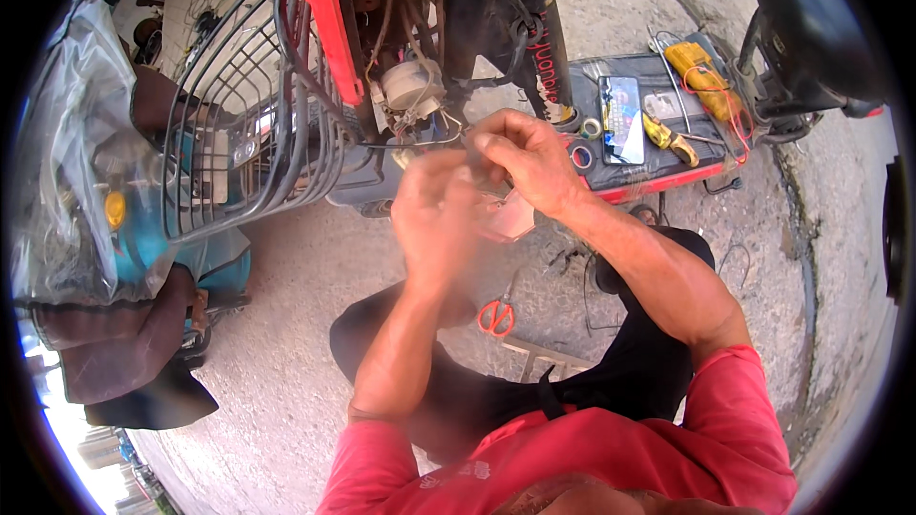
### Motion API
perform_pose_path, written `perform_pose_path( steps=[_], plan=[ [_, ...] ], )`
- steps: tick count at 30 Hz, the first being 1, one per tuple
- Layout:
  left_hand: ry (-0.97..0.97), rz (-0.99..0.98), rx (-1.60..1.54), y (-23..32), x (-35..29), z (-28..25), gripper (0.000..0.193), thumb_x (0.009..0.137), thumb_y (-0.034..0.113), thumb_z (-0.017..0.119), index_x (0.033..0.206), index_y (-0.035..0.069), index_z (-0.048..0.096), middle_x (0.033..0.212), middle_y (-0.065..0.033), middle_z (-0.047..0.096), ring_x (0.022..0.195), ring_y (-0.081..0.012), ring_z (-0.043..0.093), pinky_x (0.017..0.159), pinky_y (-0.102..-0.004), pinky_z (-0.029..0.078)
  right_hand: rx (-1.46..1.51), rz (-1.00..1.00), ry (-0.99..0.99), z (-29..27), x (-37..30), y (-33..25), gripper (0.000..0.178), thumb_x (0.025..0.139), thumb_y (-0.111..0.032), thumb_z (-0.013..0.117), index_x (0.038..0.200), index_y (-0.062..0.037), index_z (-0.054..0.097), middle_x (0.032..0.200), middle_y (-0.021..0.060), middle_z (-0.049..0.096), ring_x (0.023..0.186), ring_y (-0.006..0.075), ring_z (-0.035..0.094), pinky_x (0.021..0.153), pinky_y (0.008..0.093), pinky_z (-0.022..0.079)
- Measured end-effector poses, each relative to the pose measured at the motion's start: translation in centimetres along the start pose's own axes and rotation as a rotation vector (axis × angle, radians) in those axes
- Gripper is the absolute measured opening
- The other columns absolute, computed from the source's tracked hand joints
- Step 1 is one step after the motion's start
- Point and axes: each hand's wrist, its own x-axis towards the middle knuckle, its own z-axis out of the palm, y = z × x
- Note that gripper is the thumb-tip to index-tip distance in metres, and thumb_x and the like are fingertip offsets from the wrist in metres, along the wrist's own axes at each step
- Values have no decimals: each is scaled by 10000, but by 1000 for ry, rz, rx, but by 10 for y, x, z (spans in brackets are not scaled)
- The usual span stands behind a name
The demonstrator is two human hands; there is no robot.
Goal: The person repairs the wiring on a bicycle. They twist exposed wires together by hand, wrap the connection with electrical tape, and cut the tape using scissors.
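My right hand is closed in a pinch, with bent fingers, in front of an opened-up red and black scooter. A thin dark wire runs across to its fingertips. Close beside it is my left hand, its fingers curled inward but smeared by motion, so what it holds does not show. Just above the hands, a round pale housing hangs among loose brown and white wires. A pinkish flat piece shows below my right hand; whether it is held or lies lower, I cannot tell.
A black wire basket stands left, beside a plastic-covered vehicle. On the footboard at right lie a yellow meter, a phone, yellow-handled pliers and tape rolls. Orange-handled scissors lie on the concrete between my legs.
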Motion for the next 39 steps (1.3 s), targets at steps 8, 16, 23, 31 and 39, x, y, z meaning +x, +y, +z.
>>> perform_pose_path(
  steps=[8,16,23,31,39],
  plan=[
    [71,98,35,1,4,-4,306,993,58,604,1278,-48,573,791,-38,689,653,-63,603,610,-217,490,-41,-56,27,6,6,5,246,942,-162,752,1130,-7,716,934,24,714,834,77,649,703,252,539],
    [25,73,50,-7,9,-5,299,1005,61,607,1284,-43,580,797,-31,686,665,-61,604,614,-216,491,73,-17,-37,6,8,0,201,952,-134,734,1118,-21,724,918,7,710,804,61,637,696,244,527],
    [6,25,65,-13,16,-8,278,1007,62,622,1263,-45,603,815,-41,682,686,-66,605,615,-219,494,248,41,-109,-5,16,-2,161,985,-120,648,1083,-24,732,887,4,686,703,81,605,650,248,498],
    [-14,-8,94,-14,15,-14,280,1001,83,641,1256,-34,631,925,-64,708,753,-84,626,657,-249,516,175,61,-93,3,20,-10,128,994,-181,688,1034,-67,730,844,-18,668,684,72,588,630,243,458],
    [-15,47,133,-14,15,-15,309,1013,69,607,1298,-48,583,891,-52,689,731,-79,626,630,-230,504,133,59,-96,4,22,-12,111,978,-181,719,1005,-74,723,840,-25,662,692,68,577,638,234,445]
  ],
)
